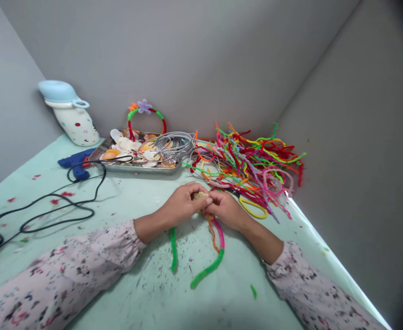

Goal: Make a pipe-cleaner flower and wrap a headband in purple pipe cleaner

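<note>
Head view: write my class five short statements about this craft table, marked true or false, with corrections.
1. The left hand holds a pale yellow piece. True.
2. The right hand is far from the left. False: they are close together.
3. The glue gun is yellow. False: mostly blue.
4. A purple flower is on the hoop. True.
5. In the picture, the water bottle is right of the metal tray. False: left.

The green-tipped strand (215, 263) looks fuzzy, the tray (143, 170) smooth, shiny metal.
</note>
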A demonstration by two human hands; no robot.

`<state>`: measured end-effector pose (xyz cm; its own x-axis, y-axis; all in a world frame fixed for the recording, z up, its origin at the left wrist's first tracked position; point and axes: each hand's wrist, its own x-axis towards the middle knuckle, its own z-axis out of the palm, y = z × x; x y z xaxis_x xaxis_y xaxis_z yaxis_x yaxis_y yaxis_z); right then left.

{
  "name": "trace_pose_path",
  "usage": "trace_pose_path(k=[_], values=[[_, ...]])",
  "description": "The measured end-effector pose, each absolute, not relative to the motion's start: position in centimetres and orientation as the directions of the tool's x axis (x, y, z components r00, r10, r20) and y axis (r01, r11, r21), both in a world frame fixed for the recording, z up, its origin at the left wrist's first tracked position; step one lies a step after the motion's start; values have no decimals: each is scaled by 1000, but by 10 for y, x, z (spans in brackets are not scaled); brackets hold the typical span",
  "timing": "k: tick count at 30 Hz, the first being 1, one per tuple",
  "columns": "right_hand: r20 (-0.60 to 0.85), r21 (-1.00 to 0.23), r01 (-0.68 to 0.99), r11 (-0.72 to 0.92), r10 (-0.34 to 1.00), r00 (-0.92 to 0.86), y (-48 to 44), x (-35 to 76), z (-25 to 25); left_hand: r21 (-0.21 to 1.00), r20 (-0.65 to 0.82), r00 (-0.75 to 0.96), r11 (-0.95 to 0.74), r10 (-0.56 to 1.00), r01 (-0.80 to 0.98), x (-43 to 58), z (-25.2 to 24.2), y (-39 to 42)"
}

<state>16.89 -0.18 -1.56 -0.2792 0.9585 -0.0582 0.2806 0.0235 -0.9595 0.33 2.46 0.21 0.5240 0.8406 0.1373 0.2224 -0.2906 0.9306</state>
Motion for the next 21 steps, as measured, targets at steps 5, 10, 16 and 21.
trace_pose_path(k=[5, 10, 16, 21], values=[[-58, -952, 304, 30, 959, -277, -1, 168, -17, 850, 178, 558, -412, 810, 327, 2, 3, 26], [-32, -936, 346, 66, 962, -270, -2, 166, -16, 898, 162, 528, -346, 833, 270, 5, 0, 24], [6, -936, 339, 99, 964, -266, -4, 162, -14, 999, -2, 479, 21, 878, -35, 11, -6, 21], [11, -953, 296, 72, 979, -202, -3, 163, -14, 996, 35, 492, 11, 870, -90, 9, -3, 24]])
